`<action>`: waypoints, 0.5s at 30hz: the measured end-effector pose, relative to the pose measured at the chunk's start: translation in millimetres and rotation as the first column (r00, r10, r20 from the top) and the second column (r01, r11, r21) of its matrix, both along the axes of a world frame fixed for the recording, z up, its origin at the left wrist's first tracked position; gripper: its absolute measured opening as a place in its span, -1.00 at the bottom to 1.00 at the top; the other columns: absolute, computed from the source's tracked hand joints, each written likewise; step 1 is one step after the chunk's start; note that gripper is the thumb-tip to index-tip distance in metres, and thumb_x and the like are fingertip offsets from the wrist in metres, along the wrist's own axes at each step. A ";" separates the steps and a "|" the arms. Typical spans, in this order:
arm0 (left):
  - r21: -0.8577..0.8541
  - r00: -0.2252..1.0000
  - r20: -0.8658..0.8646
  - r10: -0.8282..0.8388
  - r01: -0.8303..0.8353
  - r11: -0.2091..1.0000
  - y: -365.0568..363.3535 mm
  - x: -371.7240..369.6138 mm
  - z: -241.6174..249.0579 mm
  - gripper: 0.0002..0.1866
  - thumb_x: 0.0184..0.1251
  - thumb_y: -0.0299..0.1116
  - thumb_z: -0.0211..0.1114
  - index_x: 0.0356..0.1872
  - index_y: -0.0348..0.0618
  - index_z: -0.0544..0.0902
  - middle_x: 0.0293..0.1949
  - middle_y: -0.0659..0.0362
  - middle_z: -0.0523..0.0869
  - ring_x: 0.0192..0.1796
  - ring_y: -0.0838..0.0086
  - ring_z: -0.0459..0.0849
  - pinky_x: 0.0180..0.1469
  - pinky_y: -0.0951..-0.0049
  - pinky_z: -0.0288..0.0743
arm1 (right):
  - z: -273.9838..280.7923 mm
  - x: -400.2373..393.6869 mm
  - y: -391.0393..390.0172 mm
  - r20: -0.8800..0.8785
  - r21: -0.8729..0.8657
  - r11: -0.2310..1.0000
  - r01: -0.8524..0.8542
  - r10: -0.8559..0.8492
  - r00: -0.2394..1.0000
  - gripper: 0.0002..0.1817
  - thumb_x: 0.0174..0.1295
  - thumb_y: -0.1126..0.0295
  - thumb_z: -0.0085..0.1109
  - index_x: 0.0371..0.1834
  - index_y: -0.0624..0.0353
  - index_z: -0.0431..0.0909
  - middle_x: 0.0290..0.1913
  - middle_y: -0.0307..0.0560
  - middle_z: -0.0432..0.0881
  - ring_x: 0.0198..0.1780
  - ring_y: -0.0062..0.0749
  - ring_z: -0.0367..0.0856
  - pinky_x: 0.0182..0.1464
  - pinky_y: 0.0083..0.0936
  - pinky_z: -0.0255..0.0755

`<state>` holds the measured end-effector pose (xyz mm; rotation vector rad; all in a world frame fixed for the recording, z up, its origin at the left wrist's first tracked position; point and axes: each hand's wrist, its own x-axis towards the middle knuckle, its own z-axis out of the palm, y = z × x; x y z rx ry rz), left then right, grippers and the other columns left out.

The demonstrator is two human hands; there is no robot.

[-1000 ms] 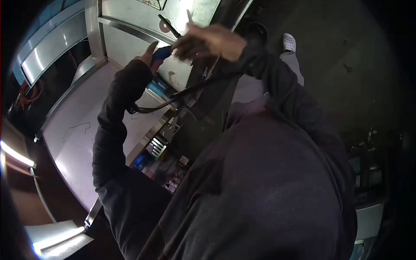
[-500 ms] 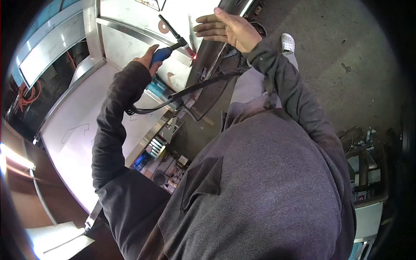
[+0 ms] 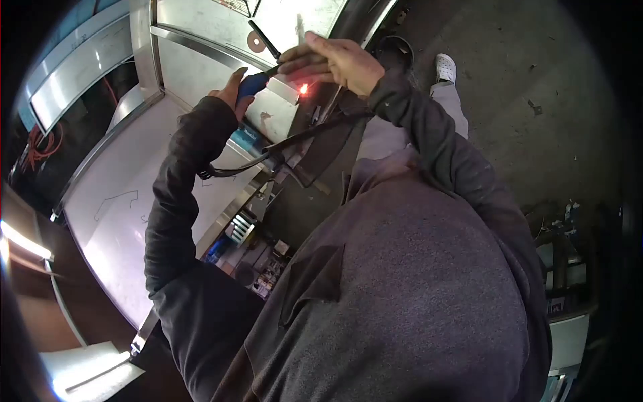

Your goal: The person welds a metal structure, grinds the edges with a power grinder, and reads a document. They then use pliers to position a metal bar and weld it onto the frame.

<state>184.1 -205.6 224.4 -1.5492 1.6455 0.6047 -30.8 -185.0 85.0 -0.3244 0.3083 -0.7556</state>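
Note:
My left hand is wrapped round the blue handle of a welding torch. The torch's long black back cap sticks up, while its head is partly hidden behind my right hand. That hand is open, fingers stretched out flat and slightly blurred, above the torch head. Just below the fingers a bright red-orange spot glows at the edge of a metal piece. From the torch a black cable loops back past my left forearm.
A teal power tool lies beside the metal piece. White panel with drawn lines spans the left. A reddish disc rests on the sheet at the top. Below the bench are shelves with small items. A white clog stands on the floor.
My right hand has moved down and left, its fingers now over the torch head. The glow has grown brighter, and the surroundings look darker. My left hand stays nearly in place.

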 end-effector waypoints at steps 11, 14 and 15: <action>0.041 0.999 0.019 0.041 -0.042 0.998 -0.1 -8.1 3.4 -0.44 0.31 -0.16 0.13 0.29 0.02 0.17 -0.35 -0.28 0.64 -0.24 -0.18 0.63 -0.15 -0.01 0.52 | -19.6 -5.5 -7.0 -0.054 -0.093 0.991 0.096 -0.102 0.993 -0.36 0.43 -0.05 -0.36 0.14 0.38 0.39 0.03 0.16 0.53 0.09 -0.20 0.56 0.26 -0.35 0.38; 0.052 0.999 0.011 0.038 -0.039 0.998 0.9 -8.3 3.9 -0.44 0.32 -0.17 0.12 0.29 0.01 0.17 -0.35 -0.27 0.65 -0.25 -0.18 0.64 -0.16 -0.01 0.52 | -13.4 -3.8 -4.5 -0.067 -0.097 0.993 0.072 -0.078 0.995 -0.36 0.43 -0.05 -0.34 0.14 0.38 0.39 0.02 0.16 0.54 0.09 -0.20 0.55 0.24 -0.36 0.39; 0.053 1.000 0.009 0.025 -0.026 0.998 0.8 -8.1 3.4 -0.44 0.32 -0.17 0.12 0.29 0.00 0.17 -0.35 -0.27 0.65 -0.25 -0.17 0.64 -0.17 -0.01 0.52 | -9.3 -4.0 -3.7 -0.058 -0.091 0.994 0.059 -0.064 0.996 -0.36 0.43 -0.06 -0.33 0.14 0.38 0.38 0.02 0.16 0.55 0.09 -0.20 0.55 0.23 -0.36 0.40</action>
